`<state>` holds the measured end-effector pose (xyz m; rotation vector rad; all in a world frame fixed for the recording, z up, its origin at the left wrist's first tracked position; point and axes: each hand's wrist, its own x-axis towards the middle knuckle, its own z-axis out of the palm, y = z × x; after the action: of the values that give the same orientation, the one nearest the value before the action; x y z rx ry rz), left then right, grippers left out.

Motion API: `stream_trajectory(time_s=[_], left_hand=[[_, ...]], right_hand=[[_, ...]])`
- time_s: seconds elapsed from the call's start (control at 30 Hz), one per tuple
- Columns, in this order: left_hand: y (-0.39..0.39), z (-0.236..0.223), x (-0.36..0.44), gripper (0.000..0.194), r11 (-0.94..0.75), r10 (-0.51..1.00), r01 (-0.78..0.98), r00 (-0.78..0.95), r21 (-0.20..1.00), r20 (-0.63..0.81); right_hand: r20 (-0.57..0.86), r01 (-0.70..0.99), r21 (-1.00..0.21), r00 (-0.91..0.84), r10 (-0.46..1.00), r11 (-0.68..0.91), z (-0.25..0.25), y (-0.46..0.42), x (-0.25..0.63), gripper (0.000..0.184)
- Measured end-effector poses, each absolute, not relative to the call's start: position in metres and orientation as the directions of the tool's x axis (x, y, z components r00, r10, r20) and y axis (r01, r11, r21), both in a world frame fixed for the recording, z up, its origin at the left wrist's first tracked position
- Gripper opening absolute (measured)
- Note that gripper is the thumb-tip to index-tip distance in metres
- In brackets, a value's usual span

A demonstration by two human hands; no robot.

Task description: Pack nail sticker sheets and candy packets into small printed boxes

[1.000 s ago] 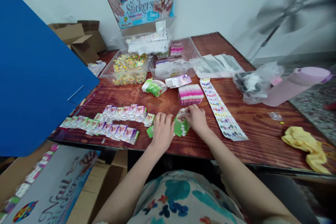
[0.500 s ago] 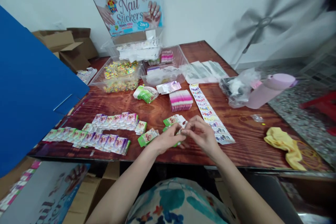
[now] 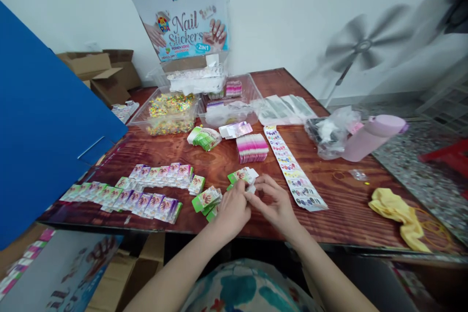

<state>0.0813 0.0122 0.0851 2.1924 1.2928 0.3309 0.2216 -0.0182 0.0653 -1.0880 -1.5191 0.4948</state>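
My left hand [image 3: 234,206] is closed, its fingers wrapped about a small box [image 3: 251,189] of which only a white end shows. Facing it, my right hand [image 3: 277,203] has thumb and fingers pinched at that end; what lies between the fingertips is too small to make out. Just beyond both hands lies a green-and-white nail sticker box [image 3: 241,174] with white flaps standing open. Left of my left hand are more loose green boxes [image 3: 206,198], partly under the wrist. Farther left, several filled-out rows of small green and purple boxes [image 3: 142,201] overlap one another.
Ahead sit a pink-and-white card stack [image 3: 252,148], green flat cartons [image 3: 204,138] and a clear tub of colourful sweets [image 3: 168,112]. A sticker strip [image 3: 292,168] lies right of my hands. Farther right are a pink bottle [image 3: 373,137] and a yellow cloth [image 3: 395,214]. A blue panel [image 3: 47,131] stands left.
My left hand has turned and curled inward, its fingers now more closed. My right hand stays close beside it. The whole view has shifted slightly, with things sitting lower in the picture.
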Motion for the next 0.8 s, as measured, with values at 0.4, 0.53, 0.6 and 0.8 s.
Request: stream_trajectory(time_s=[0.4, 0.53, 0.6, 0.8], left_hand=[[0.02, 0.088, 0.078, 0.037, -0.009, 0.859, 0.171, 0.506, 0.985, -0.08], [0.015, 0.086, 0.075, 0.045, -0.02, 0.809, 0.186, 0.58, 0.982, -0.093], [0.012, 0.083, 0.074, 0.052, -0.075, 0.851, 0.22, 0.522, 0.973, -0.052], [0.011, 0.078, 0.071, 0.037, -0.119, 0.866, 0.067, 0.496, 0.991, 0.07]], right_hand=[[0.188, -0.118, -0.967, 0.281, 0.941, 0.228, 0.076, -0.026, 0.22, 0.024], [-0.176, -0.563, -0.779, -0.226, 0.958, -0.276, 0.074, -0.02, 0.227, 0.034], [-0.215, -0.614, -0.7, -0.308, 0.927, -0.366, 0.071, -0.016, 0.228, 0.033], [-0.242, -0.651, -0.683, -0.226, 0.944, -0.331, 0.06, -0.011, 0.222, 0.027]])
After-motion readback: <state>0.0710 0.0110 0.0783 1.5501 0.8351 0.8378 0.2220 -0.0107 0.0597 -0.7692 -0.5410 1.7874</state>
